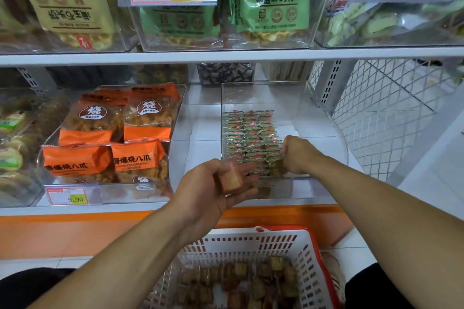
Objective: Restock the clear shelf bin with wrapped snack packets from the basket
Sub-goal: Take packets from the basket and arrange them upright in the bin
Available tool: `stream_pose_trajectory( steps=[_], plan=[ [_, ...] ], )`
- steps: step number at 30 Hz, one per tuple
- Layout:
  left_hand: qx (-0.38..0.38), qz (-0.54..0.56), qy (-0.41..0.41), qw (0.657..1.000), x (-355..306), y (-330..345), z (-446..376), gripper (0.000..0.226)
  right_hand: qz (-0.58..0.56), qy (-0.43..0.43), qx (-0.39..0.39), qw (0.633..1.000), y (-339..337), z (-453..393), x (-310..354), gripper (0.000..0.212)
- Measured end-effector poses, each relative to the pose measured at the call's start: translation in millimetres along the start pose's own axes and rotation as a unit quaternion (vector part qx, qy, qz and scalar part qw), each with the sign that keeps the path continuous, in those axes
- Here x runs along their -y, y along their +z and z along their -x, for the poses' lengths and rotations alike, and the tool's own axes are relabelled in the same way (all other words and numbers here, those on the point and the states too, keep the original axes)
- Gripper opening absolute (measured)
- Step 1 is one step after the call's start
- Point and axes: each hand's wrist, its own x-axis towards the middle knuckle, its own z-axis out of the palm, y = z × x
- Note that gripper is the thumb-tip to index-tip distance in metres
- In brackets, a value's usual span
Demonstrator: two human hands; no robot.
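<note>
My right hand pinches a packet into the near row of the bin; my left hand cradles another packet loosely, just left of the bin. Risk: this loose packet slipping off toward the basket below.

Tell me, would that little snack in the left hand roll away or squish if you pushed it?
Probably not roll: the wrapped packet in the left hand looks blocky with flat sides. It likely feels light, since loosely curled fingers hold it. The shiny wrapper may be a bit slippery. Squishiness can't be told.
</note>
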Motion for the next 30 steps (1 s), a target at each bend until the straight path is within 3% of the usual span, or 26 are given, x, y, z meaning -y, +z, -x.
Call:
stream_pose_trajectory(
  steps=[5, 7, 8, 10, 12, 15, 18, 21, 24, 30],
  plan=[
    [0.000, -0.009, 0.002, 1.000, -4, 0, 2, 0.034, 0.083, -0.018, -0.006, 0.996, -3, 3, 3, 0.016],
    [-0.004, 0.013, -0.002, 1.000, -6, 0, 3, 0.042, 0.107, -0.044, -0.065, 0.991, -15, 12, 8, 0.018],
    [-0.006, 0.032, -0.006, 0.999, -7, 0, 3, 0.044, 0.084, -0.071, -0.114, 0.987, -22, 20, 14, 0.018],
    [-0.010, 0.080, -0.007, 0.997, -9, -1, 3, 0.048, -0.079, -0.155, -0.163, 0.971, -34, 43, 29, 0.018],
    [-0.021, 0.090, 0.021, 0.995, -9, -1, 2, 0.041, -0.238, -0.219, -0.077, 0.943, -41, 73, 48, 0.032],
    [-0.018, 0.010, 0.096, 0.995, -6, 1, 0, 0.026, -0.288, -0.226, 0.052, 0.929, -36, 101, 61, 0.047],
    [-0.039, 0.004, 0.163, 0.986, -8, 0, 2, 0.036, -0.357, -0.210, 0.049, 0.909, -33, 102, 58, 0.042],
    [-0.042, -0.020, 0.177, 0.983, -10, -2, 5, 0.049, -0.408, -0.197, 0.041, 0.890, -36, 100, 54, 0.044],
    [-0.055, -0.049, 0.181, 0.981, -6, -3, 5, 0.045, -0.450, -0.188, 0.061, 0.871, -37, 99, 55, 0.038],
    [-0.064, 0.033, 0.165, 0.984, -7, 0, 4, 0.025, -0.504, -0.177, 0.057, 0.843, -40, 93, 54, 0.016]
  ],
)
